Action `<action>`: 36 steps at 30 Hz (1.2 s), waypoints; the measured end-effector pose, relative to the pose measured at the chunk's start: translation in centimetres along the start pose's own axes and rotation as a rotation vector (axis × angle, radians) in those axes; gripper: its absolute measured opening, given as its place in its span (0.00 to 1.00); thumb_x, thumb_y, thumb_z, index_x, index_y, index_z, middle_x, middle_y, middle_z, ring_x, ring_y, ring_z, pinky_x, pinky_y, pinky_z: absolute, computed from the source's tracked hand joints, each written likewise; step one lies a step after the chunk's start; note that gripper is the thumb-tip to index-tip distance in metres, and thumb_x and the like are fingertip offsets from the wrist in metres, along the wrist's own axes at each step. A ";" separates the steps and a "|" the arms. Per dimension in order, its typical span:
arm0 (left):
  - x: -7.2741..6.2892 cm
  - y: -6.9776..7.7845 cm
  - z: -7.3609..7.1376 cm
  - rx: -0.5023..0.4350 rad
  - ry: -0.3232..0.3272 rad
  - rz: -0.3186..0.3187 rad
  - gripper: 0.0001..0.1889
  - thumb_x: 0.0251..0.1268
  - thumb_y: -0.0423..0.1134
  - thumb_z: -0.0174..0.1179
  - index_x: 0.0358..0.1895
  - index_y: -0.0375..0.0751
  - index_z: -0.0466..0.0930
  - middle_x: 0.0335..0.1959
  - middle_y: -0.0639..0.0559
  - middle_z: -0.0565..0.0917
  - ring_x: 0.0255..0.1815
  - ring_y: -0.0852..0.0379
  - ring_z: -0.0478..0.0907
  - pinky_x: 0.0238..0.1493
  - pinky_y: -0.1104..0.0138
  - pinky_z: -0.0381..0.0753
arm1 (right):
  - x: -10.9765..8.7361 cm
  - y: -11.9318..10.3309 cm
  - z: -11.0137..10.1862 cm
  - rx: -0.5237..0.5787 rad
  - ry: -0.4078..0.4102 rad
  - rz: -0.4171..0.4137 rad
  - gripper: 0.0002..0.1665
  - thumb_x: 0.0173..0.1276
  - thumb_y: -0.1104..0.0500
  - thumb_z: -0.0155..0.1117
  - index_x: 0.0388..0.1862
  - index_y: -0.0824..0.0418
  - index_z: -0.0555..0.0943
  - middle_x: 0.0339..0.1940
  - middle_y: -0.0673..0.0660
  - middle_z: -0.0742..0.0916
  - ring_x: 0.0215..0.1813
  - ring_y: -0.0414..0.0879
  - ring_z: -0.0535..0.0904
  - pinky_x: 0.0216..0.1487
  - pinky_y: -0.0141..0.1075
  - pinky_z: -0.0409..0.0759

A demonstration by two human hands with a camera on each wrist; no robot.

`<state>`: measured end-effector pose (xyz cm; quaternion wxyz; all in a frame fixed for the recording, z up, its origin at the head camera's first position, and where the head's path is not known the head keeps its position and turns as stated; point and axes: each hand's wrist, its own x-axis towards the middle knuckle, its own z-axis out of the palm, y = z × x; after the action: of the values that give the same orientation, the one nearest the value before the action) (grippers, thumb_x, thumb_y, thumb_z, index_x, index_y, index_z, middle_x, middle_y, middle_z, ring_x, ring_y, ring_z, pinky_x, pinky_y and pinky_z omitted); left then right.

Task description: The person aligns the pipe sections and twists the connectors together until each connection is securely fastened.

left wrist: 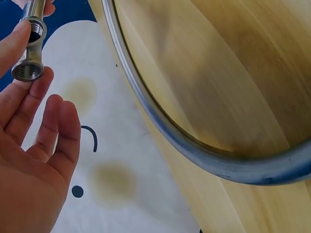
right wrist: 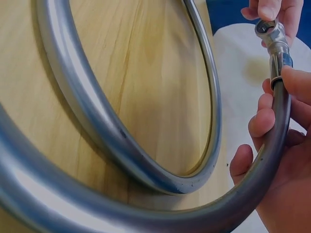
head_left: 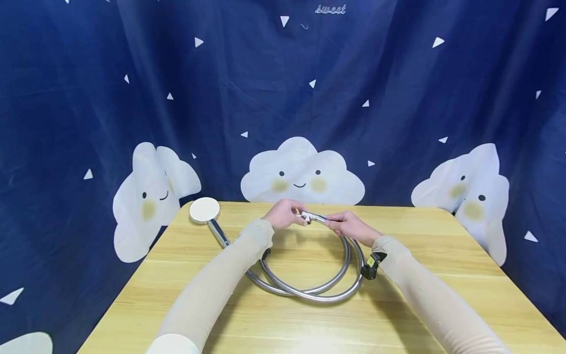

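In the head view my left hand [head_left: 284, 214] pinches a small chrome tee fitting [head_left: 306, 216] between thumb and fingers, above the table's far side. The fitting's threaded openings show in the left wrist view, where the thumb presses its side and the last fingers stay free of it. My right hand [head_left: 353, 228] grips the end of a grey metal shower hose [head_left: 329, 298]; its chrome end connector [right wrist: 277, 65] meets the fitting. The hose loops down onto the table. A round handheld shower head [head_left: 204, 210] lies at the table's far left, its handle pointing toward the hose.
The wooden table [head_left: 353, 324] reaches back to a dark blue curtain [head_left: 283, 98] printed with white clouds and triangles. The hose coils lie below and between both forearms. A black wrist camera [head_left: 373, 265] sits on the right wrist.
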<state>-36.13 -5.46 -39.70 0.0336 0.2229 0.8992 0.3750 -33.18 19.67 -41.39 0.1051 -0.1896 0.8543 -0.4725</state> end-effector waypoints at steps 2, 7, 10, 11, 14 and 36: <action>-0.1 0.0 -0.1 -0.003 -0.008 0.004 0.12 0.50 0.41 0.78 0.40 0.54 0.89 0.35 0.56 0.82 0.36 0.57 0.72 0.37 0.65 0.71 | 0.2 0.3 0.0 -0.005 0.000 0.006 0.22 0.76 0.51 0.61 0.63 0.59 0.82 0.20 0.56 0.75 0.29 0.61 0.71 0.34 0.36 0.69; -0.2 0.2 -0.5 0.002 -0.021 0.006 0.12 0.51 0.41 0.78 0.41 0.53 0.90 0.36 0.56 0.83 0.37 0.57 0.73 0.39 0.66 0.70 | 0.3 0.0 -0.2 -0.014 -0.022 0.013 0.23 0.76 0.50 0.60 0.63 0.59 0.82 0.20 0.58 0.75 0.28 0.58 0.70 0.36 0.38 0.69; -0.2 0.4 -0.7 -0.002 -0.028 0.005 0.13 0.52 0.40 0.78 0.42 0.51 0.90 0.37 0.56 0.84 0.38 0.56 0.73 0.39 0.66 0.70 | 0.3 -0.3 -0.4 -0.020 -0.030 0.017 0.22 0.76 0.50 0.59 0.63 0.59 0.81 0.20 0.54 0.75 0.29 0.57 0.70 0.37 0.38 0.68; -0.1 0.4 -0.8 -0.001 -0.028 0.005 0.13 0.51 0.40 0.77 0.42 0.51 0.90 0.38 0.56 0.84 0.39 0.57 0.73 0.40 0.66 0.70 | 0.3 -0.5 -0.4 -0.030 -0.032 0.014 0.22 0.77 0.50 0.59 0.63 0.59 0.82 0.20 0.53 0.74 0.29 0.57 0.70 0.36 0.38 0.68; 0.0 0.4 -0.9 0.010 -0.027 0.008 0.14 0.51 0.39 0.77 0.43 0.49 0.90 0.40 0.56 0.85 0.41 0.57 0.73 0.42 0.66 0.71 | 0.3 -0.8 -0.5 -0.064 -0.030 0.014 0.22 0.77 0.50 0.59 0.63 0.58 0.82 0.20 0.49 0.75 0.29 0.55 0.69 0.34 0.36 0.66; 0.4 0.3 -0.4 0.025 0.022 0.051 0.15 0.51 0.37 0.78 0.44 0.50 0.90 0.40 0.58 0.84 0.45 0.54 0.75 0.44 0.65 0.72 | 1.0 -0.7 -0.6 -0.041 -0.025 -0.027 0.13 0.77 0.55 0.58 0.50 0.62 0.81 0.25 0.53 0.75 0.28 0.52 0.70 0.29 0.34 0.66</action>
<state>-36.48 -5.35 -39.16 0.0114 0.2419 0.8981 0.3670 -34.10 19.33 -40.45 0.1053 -0.2090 0.8598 -0.4538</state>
